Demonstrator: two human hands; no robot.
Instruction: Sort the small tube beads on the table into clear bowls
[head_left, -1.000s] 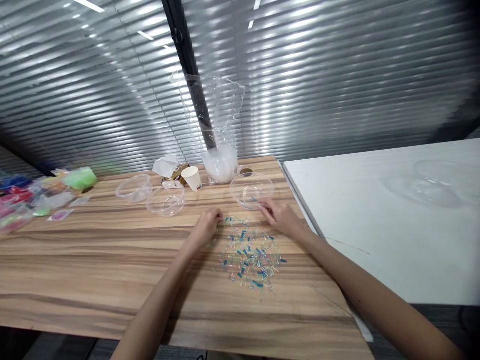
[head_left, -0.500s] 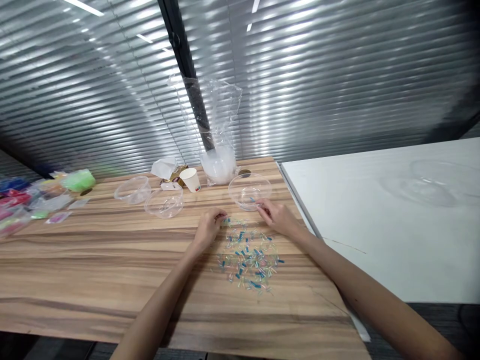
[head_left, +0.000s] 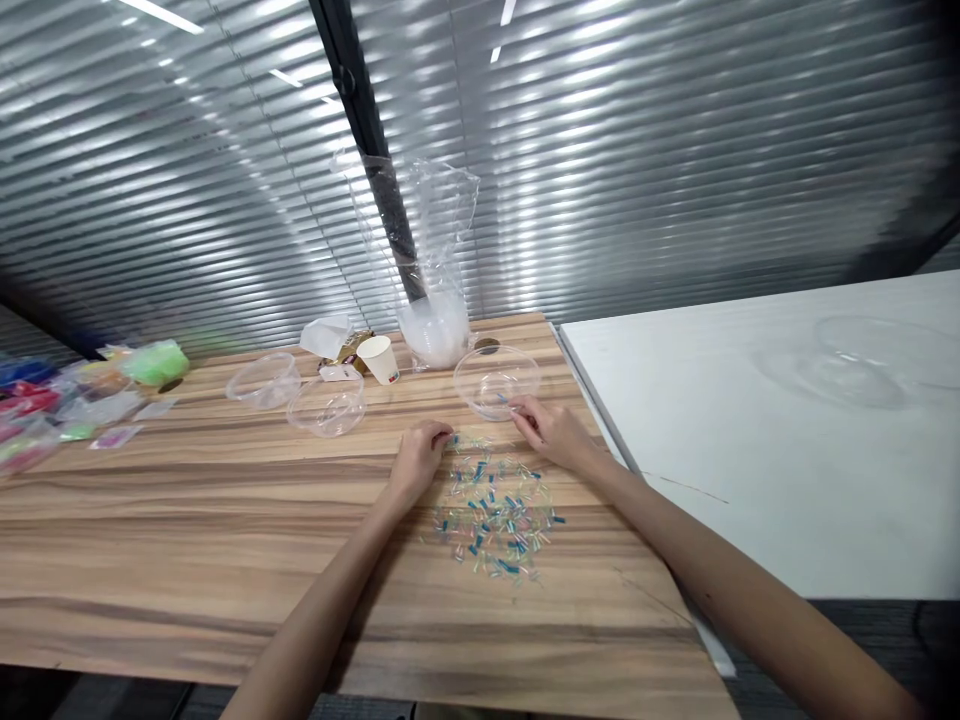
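Beads [head_left: 513, 505] (little tube-like ones) are spread over the worktop [head_left: 225, 540], left hand [head_left: 417, 462] curled shut at their far-left edge, right hand [head_left: 559, 436] pinched by the clear bowl [head_left: 471, 394]; can't tell what either's gripping, tbh.

Clear round plastic bowls [head_left: 327, 410], brown wood-grain tabletop [head_left: 187, 540]: three, two left of centre, one at centre. White paper cup [head_left: 379, 360], centre: one. Transparent plastic bag [head_left: 439, 240], upper centre: one. White flat tabletop [head_left: 795, 490], right: one. Short blue and iridescent tube pieces [head_left: 508, 516], lower centre: numerous, exact count indeterminable.
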